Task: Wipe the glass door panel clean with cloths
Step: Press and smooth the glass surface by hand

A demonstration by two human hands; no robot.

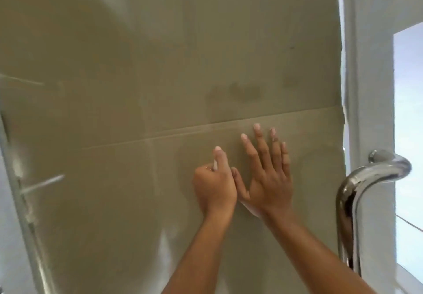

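The glass door panel (160,76) fills most of the view, with olive tiles showing through it. My left hand (214,187) is closed in a fist against the glass, and a sliver of white cloth (215,165) shows beside its thumb. Touching it on the right, my right hand (267,179) lies flat on the glass with its fingers spread. An edge of white cloth (250,210) peeks out under that palm. A faint dark smudge (235,92) sits on the glass above both hands.
A curved chrome door handle (357,193) stands at the panel's right edge, close to my right forearm. Beyond it are a white frame (368,87) and a bright window (408,110). A metal hinge edge (25,202) runs down the left side.
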